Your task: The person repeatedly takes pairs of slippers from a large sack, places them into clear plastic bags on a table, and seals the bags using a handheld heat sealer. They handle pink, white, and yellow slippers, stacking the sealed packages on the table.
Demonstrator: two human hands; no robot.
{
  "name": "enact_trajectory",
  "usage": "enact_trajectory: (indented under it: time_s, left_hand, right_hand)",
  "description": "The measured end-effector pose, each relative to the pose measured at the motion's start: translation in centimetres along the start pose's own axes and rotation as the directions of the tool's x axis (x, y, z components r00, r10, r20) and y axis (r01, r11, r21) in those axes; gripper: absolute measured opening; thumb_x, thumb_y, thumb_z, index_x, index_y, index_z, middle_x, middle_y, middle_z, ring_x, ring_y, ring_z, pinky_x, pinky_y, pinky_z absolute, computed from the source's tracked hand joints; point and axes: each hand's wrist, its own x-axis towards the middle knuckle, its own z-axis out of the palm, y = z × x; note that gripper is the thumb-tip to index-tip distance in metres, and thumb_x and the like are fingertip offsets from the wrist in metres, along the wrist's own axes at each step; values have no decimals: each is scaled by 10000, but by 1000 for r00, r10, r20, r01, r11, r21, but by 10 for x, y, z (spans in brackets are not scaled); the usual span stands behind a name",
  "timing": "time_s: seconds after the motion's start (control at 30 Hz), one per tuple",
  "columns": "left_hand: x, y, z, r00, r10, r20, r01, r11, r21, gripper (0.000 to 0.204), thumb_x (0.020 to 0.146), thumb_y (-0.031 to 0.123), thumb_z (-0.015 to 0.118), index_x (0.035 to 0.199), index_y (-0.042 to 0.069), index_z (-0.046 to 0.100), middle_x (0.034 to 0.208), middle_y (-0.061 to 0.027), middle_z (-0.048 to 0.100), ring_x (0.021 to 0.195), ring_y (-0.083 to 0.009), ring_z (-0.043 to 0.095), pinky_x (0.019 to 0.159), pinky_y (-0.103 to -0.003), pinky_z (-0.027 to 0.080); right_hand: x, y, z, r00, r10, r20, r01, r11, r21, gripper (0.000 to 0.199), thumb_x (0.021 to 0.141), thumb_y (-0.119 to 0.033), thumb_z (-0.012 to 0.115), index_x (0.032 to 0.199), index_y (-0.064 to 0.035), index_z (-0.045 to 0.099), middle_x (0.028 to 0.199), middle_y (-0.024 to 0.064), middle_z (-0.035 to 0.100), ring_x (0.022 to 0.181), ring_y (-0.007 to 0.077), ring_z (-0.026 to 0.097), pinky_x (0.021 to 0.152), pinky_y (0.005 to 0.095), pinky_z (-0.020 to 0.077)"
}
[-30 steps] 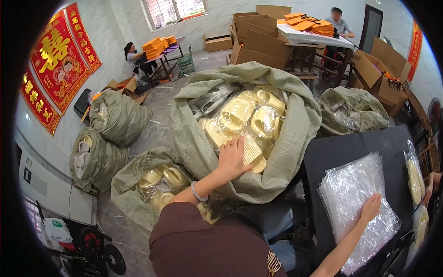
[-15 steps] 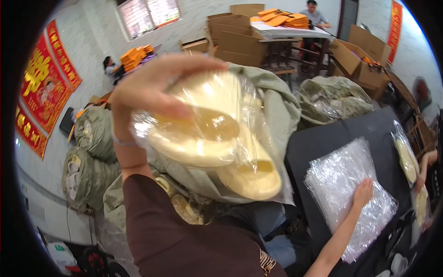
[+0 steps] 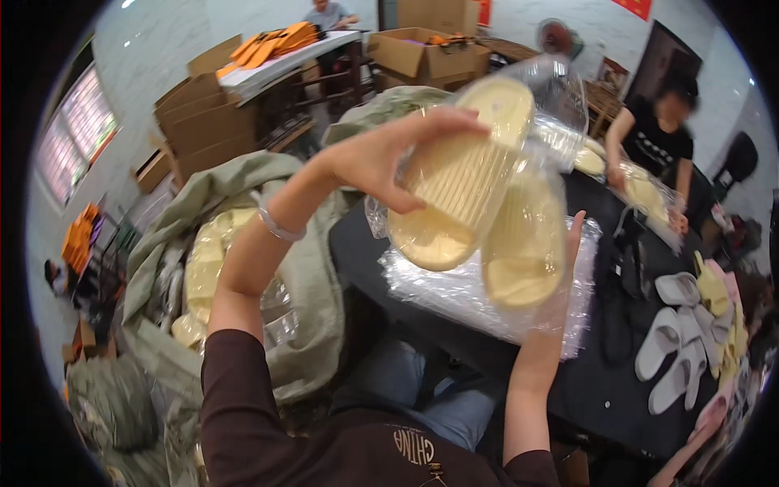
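In the upper middle of the frame the left hand (image 3: 381, 158) grips a clear plastic bag (image 3: 560, 101) holding a pair of pale yellow slippers (image 3: 462, 187), fingers curled round the top of one sole. The right hand (image 3: 568, 243) reaches up behind the lower slipper and touches the bag from the back; its grip is hidden, so I cannot tell how closed it is. Just below lies a stack of clear bags (image 3: 454, 296) on the black worktop (image 3: 600, 390). White slippers (image 3: 669, 345) sit at lower right. A green sack (image 3: 308, 268) of bagged slippers gapes at left. Another person (image 3: 653, 142) works at upper right.
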Motion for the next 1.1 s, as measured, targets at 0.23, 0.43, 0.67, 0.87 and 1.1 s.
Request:
enact_trajectory:
  time_s: [0.23,0.43,0.67,0.87,1.1]
  left_hand:
    - [41,-68,59,987,-7,159,-1,999,51,873,516,104,650,1358,79,419,1373,-105,449,1378,-308,278,1128,-431,172]
    - [39,-83,61,977,-78,198,17,956,293,821,574,-12,577,1368,135,430,1395,-91,449,1346,-243,356,1057,-397,317]
    - [22,-110,104,996,-78,36,38,775,631,676,711,-58,539,1347,158,457,1390,-83,461,1306,-261,399,1040,-409,354]
    - [-19,-93,125,564,-813,-145,703,380,601,353,919,330,498,1080,41,621,1078,-194,632,944,-348,622,813,-421,496]
    - [-35,-85,135,379,-881,283,828,460,322,586,922,470,483,880,-90,649,747,-116,698,516,-207,612,478,-317,484]
  right_hand:
    - [-25,-18,15,913,-390,-118,293,829,-476,731,881,-305,628,1446,-38,250,1254,147,533,1079,217,564,844,301,482]
    - [-116,-42,79,861,-466,-206,-149,156,-976,411,864,-306,606,1210,-86,588,866,114,672,752,135,652,652,329,490]
    - [-156,-31,140,731,-669,-134,-490,-379,-785,452,873,-470,549,975,-50,680,747,146,631,742,187,642,637,321,461]
    - [-137,-51,109,830,-558,-27,-64,-47,-997,339,936,-328,545,844,-8,606,674,8,559,653,88,514,601,257,404]
    - [-157,-52,90,943,-322,-82,-79,24,-997,369,905,-346,597,1007,3,660,737,6,648,587,56,481,522,228,382]
